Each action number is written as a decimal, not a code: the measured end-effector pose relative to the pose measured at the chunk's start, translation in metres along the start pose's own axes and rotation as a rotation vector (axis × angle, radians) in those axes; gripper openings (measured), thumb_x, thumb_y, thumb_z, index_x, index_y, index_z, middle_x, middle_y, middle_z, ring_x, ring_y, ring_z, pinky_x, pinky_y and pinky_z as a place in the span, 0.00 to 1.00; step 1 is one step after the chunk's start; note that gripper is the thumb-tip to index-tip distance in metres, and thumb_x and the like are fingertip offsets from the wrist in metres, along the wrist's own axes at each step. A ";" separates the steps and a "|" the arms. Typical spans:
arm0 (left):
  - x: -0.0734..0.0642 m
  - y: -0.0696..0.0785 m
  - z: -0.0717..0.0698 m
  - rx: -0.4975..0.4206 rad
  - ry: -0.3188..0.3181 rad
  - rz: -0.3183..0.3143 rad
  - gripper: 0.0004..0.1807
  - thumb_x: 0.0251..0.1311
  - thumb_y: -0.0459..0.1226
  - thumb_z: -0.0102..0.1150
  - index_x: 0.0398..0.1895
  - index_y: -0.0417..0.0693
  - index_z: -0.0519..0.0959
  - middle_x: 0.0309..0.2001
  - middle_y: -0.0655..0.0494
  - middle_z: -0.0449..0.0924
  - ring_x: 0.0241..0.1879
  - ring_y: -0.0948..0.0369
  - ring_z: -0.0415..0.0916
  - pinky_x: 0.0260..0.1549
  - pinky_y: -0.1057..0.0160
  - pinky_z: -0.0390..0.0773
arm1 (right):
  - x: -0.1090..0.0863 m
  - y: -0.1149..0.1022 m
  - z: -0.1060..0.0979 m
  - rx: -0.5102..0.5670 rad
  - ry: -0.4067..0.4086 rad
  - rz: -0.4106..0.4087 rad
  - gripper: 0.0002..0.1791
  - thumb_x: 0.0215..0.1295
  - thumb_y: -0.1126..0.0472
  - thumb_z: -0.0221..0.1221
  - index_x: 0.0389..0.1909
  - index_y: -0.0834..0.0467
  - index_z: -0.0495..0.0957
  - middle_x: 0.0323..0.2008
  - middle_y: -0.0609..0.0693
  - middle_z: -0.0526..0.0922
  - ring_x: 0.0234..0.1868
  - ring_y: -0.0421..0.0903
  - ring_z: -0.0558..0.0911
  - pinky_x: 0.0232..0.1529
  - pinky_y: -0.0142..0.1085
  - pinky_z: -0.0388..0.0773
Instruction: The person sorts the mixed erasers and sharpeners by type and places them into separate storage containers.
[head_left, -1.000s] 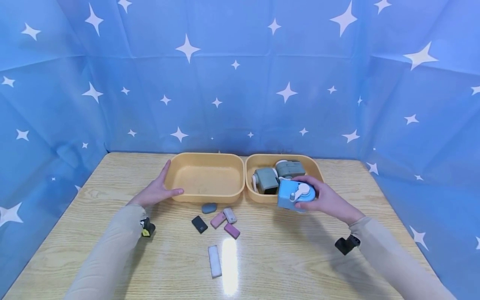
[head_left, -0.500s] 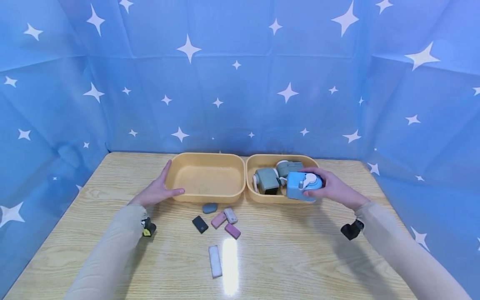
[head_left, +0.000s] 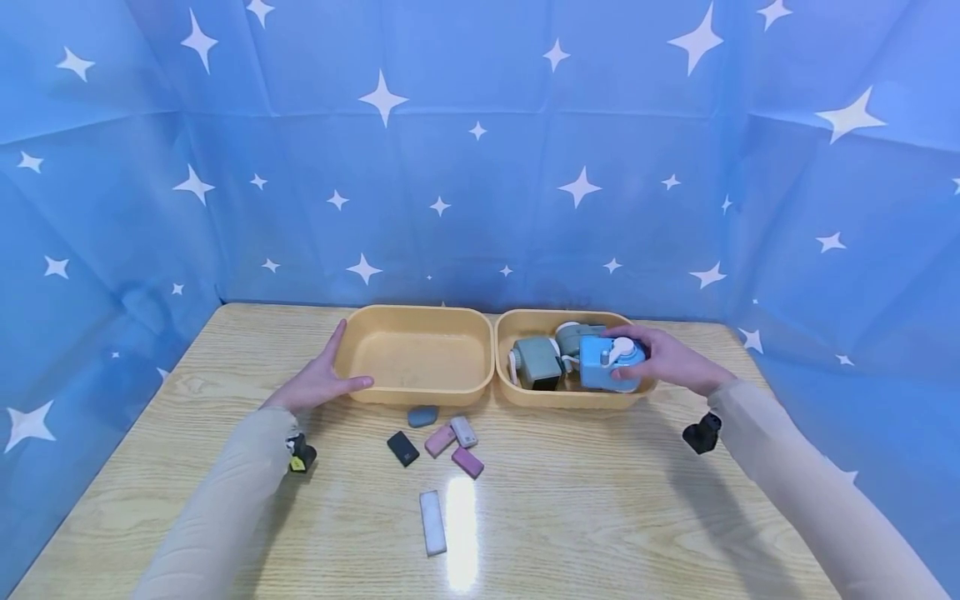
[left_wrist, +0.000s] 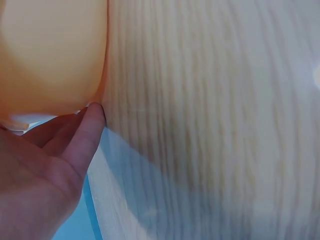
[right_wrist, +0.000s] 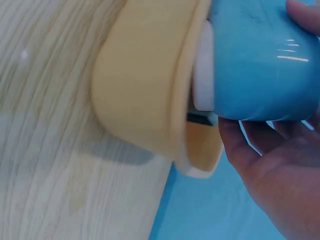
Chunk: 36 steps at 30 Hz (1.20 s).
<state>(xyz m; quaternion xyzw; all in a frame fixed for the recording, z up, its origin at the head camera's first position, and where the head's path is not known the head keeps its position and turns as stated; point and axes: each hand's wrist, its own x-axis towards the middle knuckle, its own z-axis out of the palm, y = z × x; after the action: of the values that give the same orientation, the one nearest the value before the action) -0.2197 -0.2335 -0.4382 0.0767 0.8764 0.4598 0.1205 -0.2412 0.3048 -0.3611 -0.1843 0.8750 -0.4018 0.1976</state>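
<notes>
My right hand [head_left: 657,357] grips a blue hand-crank pencil sharpener [head_left: 596,367] with a white crank, low inside the right yellow bin [head_left: 570,400]. Two grey-green pencil sharpeners [head_left: 538,360] with white parts sit to its left in that bin. In the right wrist view, fingers lie on both sides of the blue sharpener [right_wrist: 265,65], beside the bin's rim [right_wrist: 182,100]. My left hand [head_left: 318,379] rests against the left end of the left yellow bin [head_left: 420,393], thumb and fingers spread and extended. The left wrist view shows the thumb touching that bin's wall [left_wrist: 55,55].
Before the bins lie several small blocks that look like erasers: a blue one [head_left: 423,416], a black one [head_left: 403,448], pink ones [head_left: 468,462] and a pale one [head_left: 464,432]. A longer white block [head_left: 432,523] lies nearer. A blue star-patterned curtain [head_left: 480,208] surrounds the wooden table [head_left: 585,517].
My right hand has moved right and back, then lowered the blue pencil sharpener into the right bin. The left hand stays against the left bin.
</notes>
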 end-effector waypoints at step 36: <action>-0.001 0.002 0.000 0.016 -0.009 -0.017 0.66 0.55 0.53 0.67 0.75 0.54 0.22 0.74 0.33 0.31 0.70 0.33 0.39 0.65 0.34 0.44 | -0.015 -0.005 0.024 0.016 0.031 -0.196 0.33 0.63 0.64 0.63 0.68 0.64 0.64 0.64 0.62 0.67 0.59 0.60 0.69 0.58 0.61 0.64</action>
<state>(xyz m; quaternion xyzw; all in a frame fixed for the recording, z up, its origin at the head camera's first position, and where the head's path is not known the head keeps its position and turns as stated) -0.2185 -0.2330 -0.4365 0.0720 0.8801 0.4516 0.1277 -0.2155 0.2935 -0.3684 -0.2613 0.8525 -0.4287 0.1454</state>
